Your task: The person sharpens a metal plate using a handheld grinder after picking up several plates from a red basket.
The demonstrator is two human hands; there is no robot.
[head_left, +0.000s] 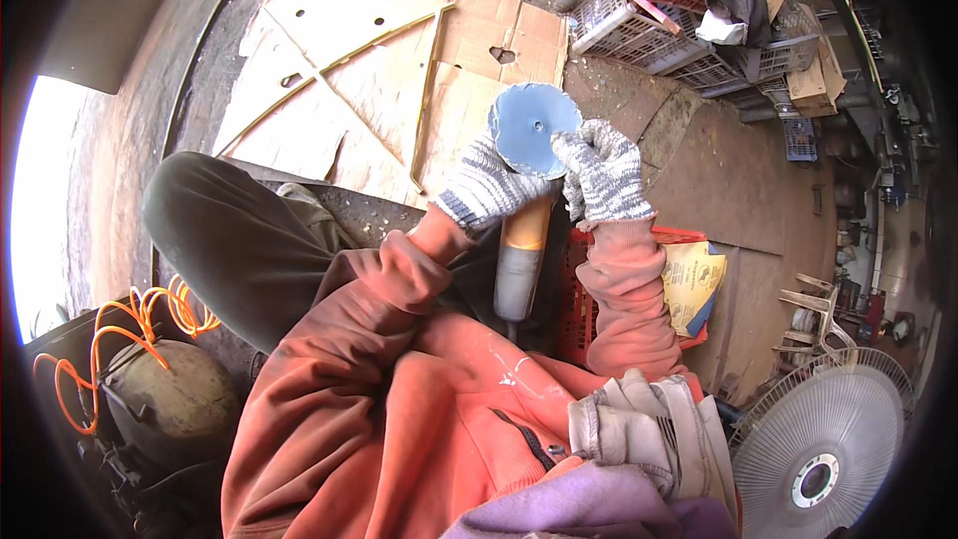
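Between the two gloved hands, a round blue disc [537, 130] with a ragged rim and a small central hole faces upward at the head of a power tool [521, 260], whose yellow and grey body points back toward the wearer's lap. The left hand [489, 183], in a grey-and-white knitted glove, lies against the disc's lower left; its fingers pass out of sight behind it, and whether they clasp the tool cannot be told. The right hand [604, 172], gloved alike, is curled at the opposite edge, thumb and fingers pinching the rim. The hands are close together, separated chiefly by the disc. Beyond and to the left of the left hand, a cardboard sheet [339, 10] bears narrow strips [374, 42], two of them crossed. Beneath the right forearm stands a red crate [577, 309], with yellow sheets [691, 284] to its right. Farther beyond the right hand, grey crates [639, 35] are piled. Nearer the body, a fan [828, 439] occupies the right of the hands, and a coiled orange hose [60, 369] their far left, beside a rounded tank [170, 389].
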